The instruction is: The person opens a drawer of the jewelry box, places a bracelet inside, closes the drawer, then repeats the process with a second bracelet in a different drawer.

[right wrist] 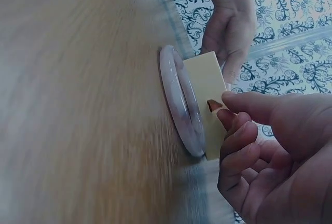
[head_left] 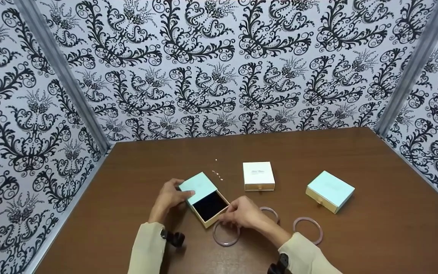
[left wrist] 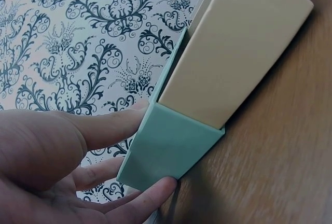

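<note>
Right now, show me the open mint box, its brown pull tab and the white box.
Open mint box (head_left: 200, 188): head view, on its cover's top.
Brown pull tab (right wrist: 213, 105): right wrist view, on its middle.
White box (head_left: 259, 177): head view, on its top face.

**Mint box, drawer out**

The mint box (head_left: 200, 186) lies flat and aslant on the surface (head_left: 108, 228), its cream drawer (left wrist: 238, 47) (black lining (head_left: 209, 206) inside, brown tab (right wrist: 213, 105) in front) jutting partway from the sleeve (left wrist: 168, 143).
</note>
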`<state>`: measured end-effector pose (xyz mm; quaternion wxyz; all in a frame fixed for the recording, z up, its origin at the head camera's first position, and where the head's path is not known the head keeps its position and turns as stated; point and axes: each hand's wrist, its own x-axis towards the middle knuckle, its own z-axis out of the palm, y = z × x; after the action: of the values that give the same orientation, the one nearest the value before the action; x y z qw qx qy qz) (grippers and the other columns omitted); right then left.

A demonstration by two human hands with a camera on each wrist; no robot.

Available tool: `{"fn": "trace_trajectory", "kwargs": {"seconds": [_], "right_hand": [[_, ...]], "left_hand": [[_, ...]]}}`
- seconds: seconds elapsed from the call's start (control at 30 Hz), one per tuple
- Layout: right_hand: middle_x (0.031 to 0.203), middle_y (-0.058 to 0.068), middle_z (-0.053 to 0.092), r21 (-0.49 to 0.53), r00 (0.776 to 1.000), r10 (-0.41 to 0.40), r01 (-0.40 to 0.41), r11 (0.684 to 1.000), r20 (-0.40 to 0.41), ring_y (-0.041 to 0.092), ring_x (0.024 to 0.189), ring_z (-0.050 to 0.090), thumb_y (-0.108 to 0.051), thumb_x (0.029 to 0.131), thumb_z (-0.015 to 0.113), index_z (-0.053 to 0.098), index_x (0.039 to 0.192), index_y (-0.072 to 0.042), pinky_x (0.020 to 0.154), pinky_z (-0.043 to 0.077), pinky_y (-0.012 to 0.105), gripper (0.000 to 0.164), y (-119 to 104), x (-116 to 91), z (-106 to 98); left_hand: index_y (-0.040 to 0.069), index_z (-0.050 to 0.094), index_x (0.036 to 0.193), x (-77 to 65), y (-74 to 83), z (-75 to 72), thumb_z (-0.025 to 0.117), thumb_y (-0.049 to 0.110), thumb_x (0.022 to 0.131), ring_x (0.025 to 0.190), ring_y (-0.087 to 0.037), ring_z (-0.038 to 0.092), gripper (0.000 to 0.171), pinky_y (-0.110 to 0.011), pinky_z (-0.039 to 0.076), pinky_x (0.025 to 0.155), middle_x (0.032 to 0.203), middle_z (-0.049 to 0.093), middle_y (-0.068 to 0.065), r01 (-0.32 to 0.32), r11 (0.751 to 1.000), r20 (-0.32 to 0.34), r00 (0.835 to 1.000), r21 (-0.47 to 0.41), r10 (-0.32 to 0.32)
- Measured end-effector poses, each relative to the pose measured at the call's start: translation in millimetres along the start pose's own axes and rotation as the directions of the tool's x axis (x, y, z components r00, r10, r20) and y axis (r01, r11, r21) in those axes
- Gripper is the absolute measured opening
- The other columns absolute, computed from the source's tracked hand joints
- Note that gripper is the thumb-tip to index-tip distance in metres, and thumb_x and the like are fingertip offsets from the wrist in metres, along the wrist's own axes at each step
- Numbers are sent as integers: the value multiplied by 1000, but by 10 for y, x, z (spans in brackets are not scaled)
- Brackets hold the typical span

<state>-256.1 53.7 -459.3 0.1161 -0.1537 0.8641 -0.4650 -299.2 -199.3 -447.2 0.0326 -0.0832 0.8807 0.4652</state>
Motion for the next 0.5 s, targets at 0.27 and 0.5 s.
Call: {"fn": "trace_trajectory", "kwargs": {"seconds": [0.27, 0.5], "right_hand": [[57, -10, 59, -75, 998, 14, -18, 997, -54, 4, 52, 47, -26, 76, 87, 74, 67, -12, 49, 37, 19, 21, 72, -29, -39], [60, -7, 60, -83, 995, 51, -58, 995, -87, 5, 52, 51, -19, 73, 89, 70, 74, -12, 51, 41, 20, 21, 60, -61, -52]], "left_hand": [[1, 52, 140, 9, 0, 20, 79, 21, 87, 115, -32, 58, 62, -49, 47, 103, 134, 58, -26, 15, 1000, -6, 1000, -17, -15], [0, 52, 140, 12, -28, 29, 78, 21, 88, 119, -34, 57, 62, -52, 45, 106, 135, 57, -27, 4, 1000, -4, 1000, -2, -4]]}}
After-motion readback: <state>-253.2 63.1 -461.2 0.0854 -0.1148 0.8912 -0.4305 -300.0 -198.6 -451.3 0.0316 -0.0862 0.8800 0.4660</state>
